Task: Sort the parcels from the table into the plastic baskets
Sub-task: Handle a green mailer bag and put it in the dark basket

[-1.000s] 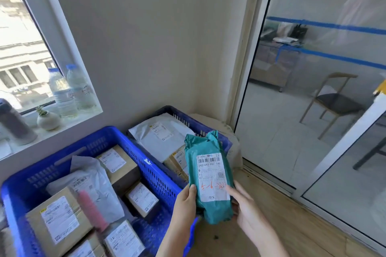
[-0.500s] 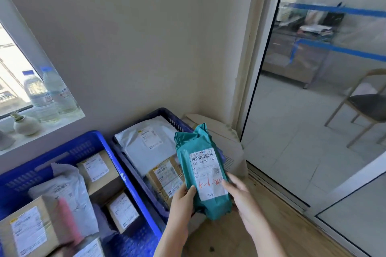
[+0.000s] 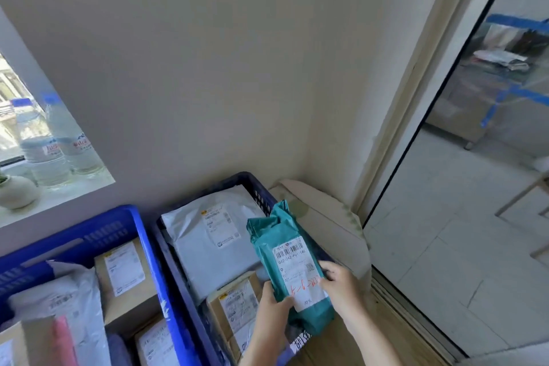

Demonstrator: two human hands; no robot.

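Note:
A teal plastic parcel [image 3: 279, 246] with a white barcode label and red writing is held upright over the right side of the dark blue basket [image 3: 258, 187]. My left hand [image 3: 271, 310] grips its lower left edge, thumb on the front. My right hand [image 3: 341, 284] holds its right edge, fingers over the label. That basket contains a white mailer bag [image 3: 205, 244] and a cardboard box [image 3: 234, 315]. The bright blue basket [image 3: 118, 220] to the left holds several labelled boxes and a white bag [image 3: 68, 300].
Two water bottles [image 3: 59, 142] and a small white pot [image 3: 15, 193] stand on the window sill at left. A beige object [image 3: 323, 223] sits in the corner beside the dark basket. A glass sliding door [image 3: 475, 187] fills the right side; wooden floor lies below.
The view has swung right and the baskets shifted left in frame. The teal parcel, held in both hands, has moved over the right side of the dark blue basket.

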